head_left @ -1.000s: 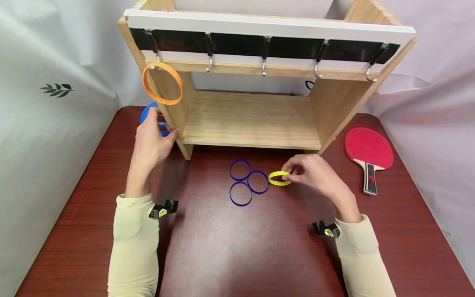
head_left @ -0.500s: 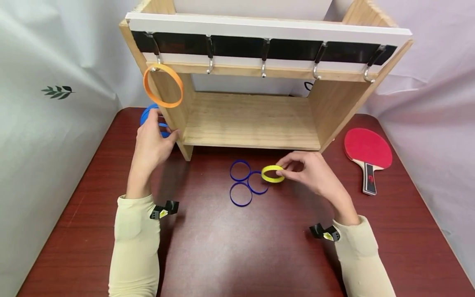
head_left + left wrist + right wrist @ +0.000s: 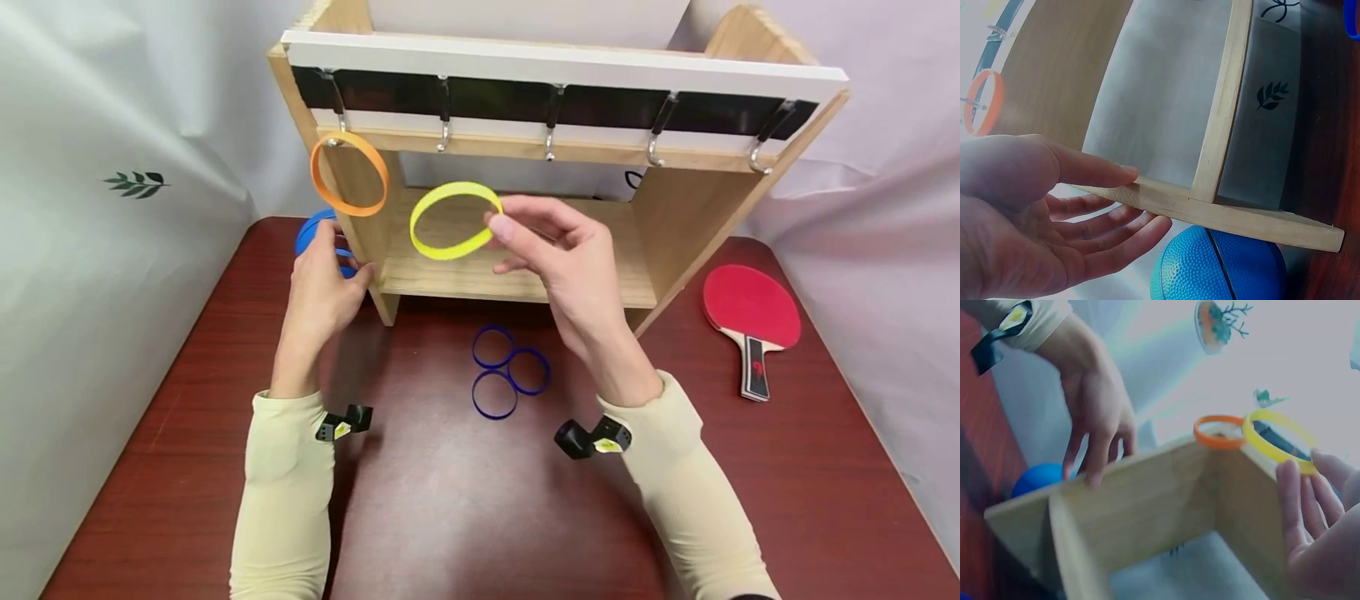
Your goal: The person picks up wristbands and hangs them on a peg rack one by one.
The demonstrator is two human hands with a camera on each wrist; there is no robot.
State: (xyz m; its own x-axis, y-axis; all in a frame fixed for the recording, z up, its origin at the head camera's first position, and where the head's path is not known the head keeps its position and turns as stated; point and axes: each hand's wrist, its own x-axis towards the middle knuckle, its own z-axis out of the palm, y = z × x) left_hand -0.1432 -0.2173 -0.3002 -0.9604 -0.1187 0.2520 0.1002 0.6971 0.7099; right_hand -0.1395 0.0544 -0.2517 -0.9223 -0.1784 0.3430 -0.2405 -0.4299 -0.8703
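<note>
My right hand (image 3: 573,262) pinches a yellow wristband (image 3: 450,252) between thumb and fingertips, raised in front of the wooden shelf (image 3: 600,279) below its hook rail (image 3: 498,104). On the leftmost hook hangs an orange wristband (image 3: 363,210), just left of the yellow one. My left hand (image 3: 322,287) grips the shelf's left side panel (image 3: 1260,228), thumb on the inner face and fingers outside. The other hooks carry nothing. Several dark blue wristbands, among them the lowest wristband (image 3: 495,417), lie flat on the table, touching one another.
A blue ball (image 3: 1210,269) sits outside the left panel, partly hidden by my left hand in the head view. A red table tennis bat (image 3: 750,307) lies right of the shelf on the dark red table (image 3: 465,508). White cloth (image 3: 112,275) hangs around.
My right hand has lifted the yellow wristband from beside the dark blue ones up and left toward the hook rail. The left hand keeps its grip on the panel.
</note>
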